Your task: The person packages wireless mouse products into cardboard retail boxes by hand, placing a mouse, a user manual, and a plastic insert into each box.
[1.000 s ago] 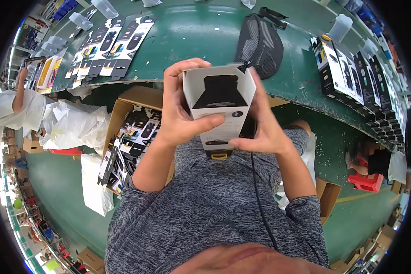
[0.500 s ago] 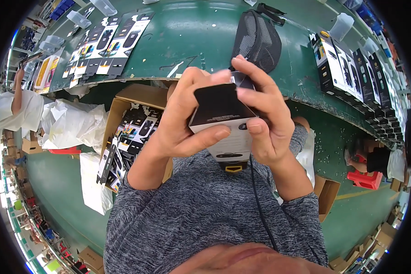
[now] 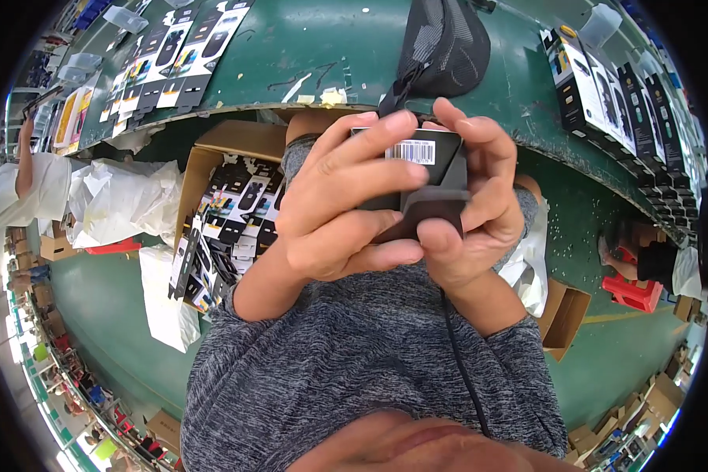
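Observation:
A small black cardboard box is held up in front of my chest, between both hands. Its end with a white barcode label faces up, and a dark flap stands partly folded at the near side. My left hand grips the box from the left, its fingers laid over the top end and flap, the thumb along the near side. From the right, my right hand wraps round it, thumb at the near lower corner and fingers along the far right edge. The box's lower part is hidden.
Flat printed box blanks lie on the green table at far left. A black mesh bag sits beyond my hands. Upright boxes line the right. An open carton of blanks stands left below the table. A black cable hangs before me.
The box has tipped so its barcode end faces up, and its white printed side is out of sight. The flap that stood raised is folded further down. My left fingers have moved across the top.

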The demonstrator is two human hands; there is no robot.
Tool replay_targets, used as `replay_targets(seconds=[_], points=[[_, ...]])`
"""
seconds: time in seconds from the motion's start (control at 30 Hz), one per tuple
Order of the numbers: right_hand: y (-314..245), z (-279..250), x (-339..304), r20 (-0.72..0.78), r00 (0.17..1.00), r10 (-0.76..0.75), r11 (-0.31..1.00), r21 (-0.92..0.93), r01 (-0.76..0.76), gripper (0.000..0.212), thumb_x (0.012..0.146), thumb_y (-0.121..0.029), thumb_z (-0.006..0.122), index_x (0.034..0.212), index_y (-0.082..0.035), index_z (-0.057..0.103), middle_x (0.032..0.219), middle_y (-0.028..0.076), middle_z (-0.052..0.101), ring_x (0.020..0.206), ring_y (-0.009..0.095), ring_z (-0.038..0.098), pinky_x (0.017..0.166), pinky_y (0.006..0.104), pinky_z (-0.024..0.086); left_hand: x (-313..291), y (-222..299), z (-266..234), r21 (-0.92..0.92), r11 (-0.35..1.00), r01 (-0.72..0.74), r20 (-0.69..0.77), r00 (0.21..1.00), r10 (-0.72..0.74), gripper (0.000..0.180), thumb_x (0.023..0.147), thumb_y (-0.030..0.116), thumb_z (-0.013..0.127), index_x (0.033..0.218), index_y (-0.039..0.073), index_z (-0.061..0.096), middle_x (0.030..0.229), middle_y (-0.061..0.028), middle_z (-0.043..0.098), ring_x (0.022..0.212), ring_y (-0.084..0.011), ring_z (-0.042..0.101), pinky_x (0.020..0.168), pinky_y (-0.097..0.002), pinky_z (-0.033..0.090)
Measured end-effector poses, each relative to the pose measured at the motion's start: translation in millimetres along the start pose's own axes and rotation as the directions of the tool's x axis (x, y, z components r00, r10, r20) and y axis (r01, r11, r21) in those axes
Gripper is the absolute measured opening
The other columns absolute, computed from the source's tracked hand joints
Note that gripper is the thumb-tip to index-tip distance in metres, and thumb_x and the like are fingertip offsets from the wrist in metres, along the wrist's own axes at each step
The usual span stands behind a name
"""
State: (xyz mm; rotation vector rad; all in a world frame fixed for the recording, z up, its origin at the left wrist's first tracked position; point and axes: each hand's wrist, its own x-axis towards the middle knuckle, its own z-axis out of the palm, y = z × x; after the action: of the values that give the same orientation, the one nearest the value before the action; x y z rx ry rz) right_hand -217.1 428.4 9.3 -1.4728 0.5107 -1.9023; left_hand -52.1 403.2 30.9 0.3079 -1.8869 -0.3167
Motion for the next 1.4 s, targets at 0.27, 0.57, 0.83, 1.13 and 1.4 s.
replay_targets(seconds=[0.27, 0.57, 0.83, 1.13, 1.4], points=[[6.1, 11.3, 2.9, 0.102, 0.991, 0.082, 0.949, 0.297, -0.11, 0.071, 0.073, -0.004, 0.086, 0.129, -0.004, 0.043, 0.144, 0.025, 0.039, 0.132, 0.033, 0.052, 0.104, 0.0416, 0.05, -22.6, -11.0, -26.2, -0.525, 0.438, 0.73, 0.515, 0.682, -0.52, 0.135, 0.043, 0.055, 0.098, 0.15, -0.005, 0.041, 0.147, -0.0202, 0.049, 0.134, -0.0339, 0.051, 0.108, -0.0408, 0.042], [0.6, 19.9, -29.8, 0.183, 0.614, 0.768, 0.414, 0.59, -0.693, 0.061, 0.084, -0.015, 0.08, 0.135, -0.001, 0.05, 0.118, 0.008, 0.063, 0.109, 0.015, 0.062, 0.096, 0.0301, 0.05, -11.0, 11.4, -22.6, 0.226, 0.918, 0.326, 0.234, 0.897, -0.376, 0.091, 0.051, 0.044, 0.088, 0.134, 0.015, 0.067, 0.116, -0.0097, 0.064, 0.101, -0.0298, 0.061, 0.085, -0.0419, 0.046], [11.1, 17.6, -33.9, 0.181, 0.618, 0.765, 0.473, 0.494, -0.729, 0.047, 0.092, -0.006, 0.07, 0.134, -0.002, 0.05, 0.118, 0.007, 0.064, 0.109, 0.014, 0.062, 0.095, 0.0283, 0.05, -14.2, 12.6, -24.7, 0.28, 0.898, 0.34, 0.274, 0.868, -0.414, 0.103, 0.04, 0.037, 0.092, 0.137, 0.015, 0.065, 0.119, -0.0094, 0.062, 0.106, -0.0299, 0.059, 0.089, -0.0427, 0.046], [18.0, -7.8, -20.2, 0.019, 0.873, 0.488, 0.834, 0.287, -0.472, 0.088, 0.075, -0.042, 0.087, 0.145, -0.006, 0.047, 0.132, 0.013, 0.057, 0.129, 0.025, 0.052, 0.108, 0.0416, 0.041, -6.2, 1.1, -24.4, 0.216, 0.904, 0.369, 0.3, 0.856, -0.421, 0.122, 0.043, 0.034, 0.093, 0.151, 0.004, 0.045, 0.136, -0.0167, 0.059, 0.117, -0.0366, 0.059, 0.095, -0.0449, 0.047], [-34.6, -76.2, 34.9, 0.448, 0.883, 0.142, 0.779, -0.601, 0.179, 0.058, 0.066, -0.026, 0.085, 0.12, -0.015, 0.068, 0.127, 0.018, 0.059, 0.116, 0.036, 0.06, 0.092, 0.044, 0.052, -12.8, 16.7, -31.2, 0.346, 0.911, 0.224, 0.05, 0.965, -0.256, 0.119, 0.061, 0.057, 0.093, 0.145, -0.006, 0.037, 0.137, -0.0234, 0.05, 0.122, -0.039, 0.057, 0.104, -0.0449, 0.05]])
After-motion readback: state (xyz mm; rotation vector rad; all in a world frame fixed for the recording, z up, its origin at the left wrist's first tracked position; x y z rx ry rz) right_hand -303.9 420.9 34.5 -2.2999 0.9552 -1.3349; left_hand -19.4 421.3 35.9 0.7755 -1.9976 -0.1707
